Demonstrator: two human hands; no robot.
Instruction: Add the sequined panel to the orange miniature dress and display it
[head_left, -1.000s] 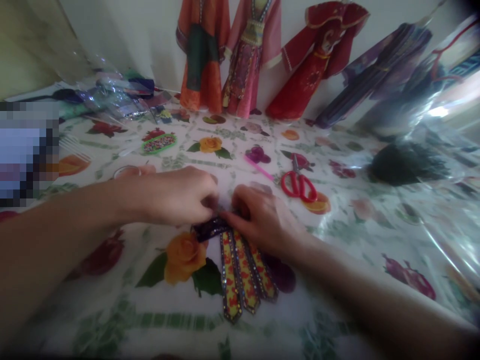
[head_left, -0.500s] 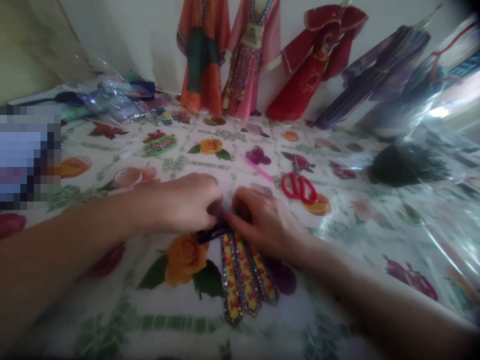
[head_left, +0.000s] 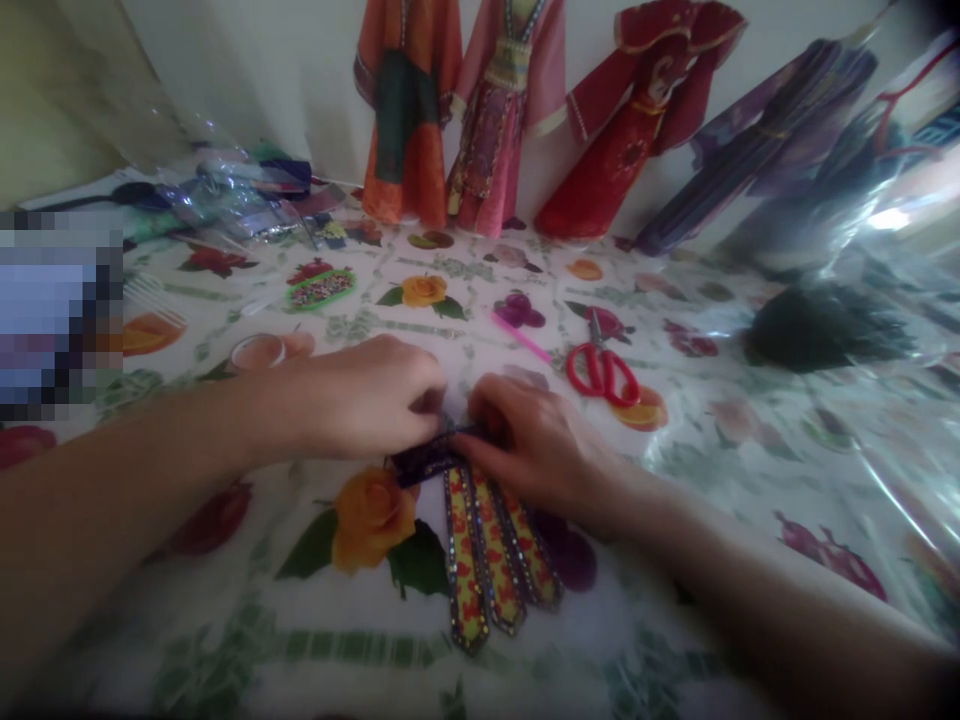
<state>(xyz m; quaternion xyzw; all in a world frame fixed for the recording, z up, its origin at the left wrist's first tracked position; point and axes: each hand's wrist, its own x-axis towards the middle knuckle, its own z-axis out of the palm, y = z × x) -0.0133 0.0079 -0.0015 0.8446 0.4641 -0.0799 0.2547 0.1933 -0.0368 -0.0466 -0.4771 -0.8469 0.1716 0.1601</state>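
A dark purple fabric band (head_left: 427, 460) lies on the tablecloth, with yellow-and-red pointed strips (head_left: 466, 560) fanning toward me from its lower edge. Shiny dots line the strips' borders. My right hand (head_left: 544, 440) is closed on the band, its thumb laid across the top and its other fingers curled behind. My left hand (head_left: 379, 395) is closed just above the band's left part, fingertips turned down and mostly hidden. Whatever they pinch is too small or covered to make out.
Red-handled scissors (head_left: 602, 372) and a pink stick (head_left: 521, 336) lie beyond my right hand. Farther left are a green tray of beads (head_left: 321, 290) and a round white-rimmed dish (head_left: 257, 352). Doll-sized robes (head_left: 409, 120) stand along the wall; clear plastic (head_left: 847, 400) spreads at right.
My left hand has lifted slightly away from the band, and more of the dark fabric shows between the hands. My right hand keeps its hold; the strips lie nearly as before.
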